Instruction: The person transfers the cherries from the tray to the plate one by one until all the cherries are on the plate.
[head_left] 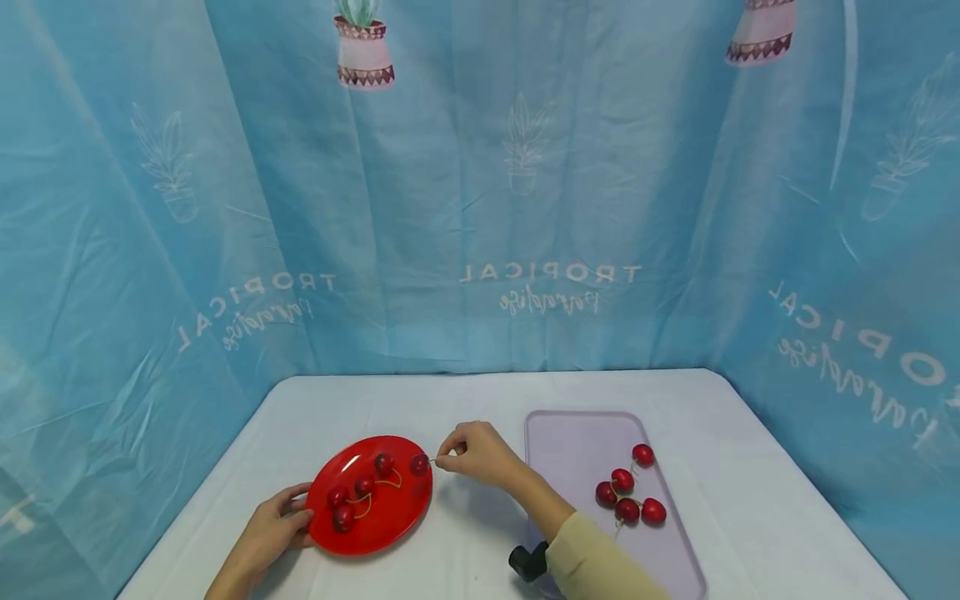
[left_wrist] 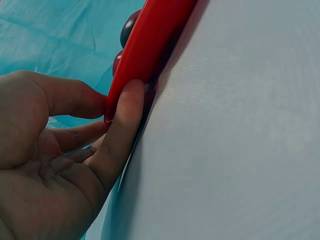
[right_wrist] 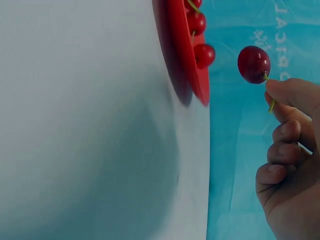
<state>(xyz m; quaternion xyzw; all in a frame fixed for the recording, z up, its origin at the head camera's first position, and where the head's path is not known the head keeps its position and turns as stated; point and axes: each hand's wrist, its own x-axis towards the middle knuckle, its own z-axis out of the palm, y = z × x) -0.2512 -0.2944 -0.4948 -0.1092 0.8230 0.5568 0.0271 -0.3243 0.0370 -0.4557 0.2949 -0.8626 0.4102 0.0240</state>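
My right hand [head_left: 480, 454] pinches a dark red cherry [right_wrist: 253, 65] by its green stem between thumb and forefinger. In the right wrist view this cherry hangs above the level of the plate rim; the head view shows it over the plate's right side. The round red plate [head_left: 382, 533] lies on the table at the left and bears several cherries [head_left: 364, 486], some joined by their stems. At the plate's near left edge, my left hand [head_left: 273, 525] grips the rim, with one finger [left_wrist: 131, 102] under it in the left wrist view.
A pale lilac tray [head_left: 573, 442] stands on the white table [head_left: 465, 550] to the right, with several more cherries [head_left: 627, 510] on its right half. My right forearm crosses the tray's near left part. Blue printed curtains [head_left: 420, 208] surround the table at the back and sides.
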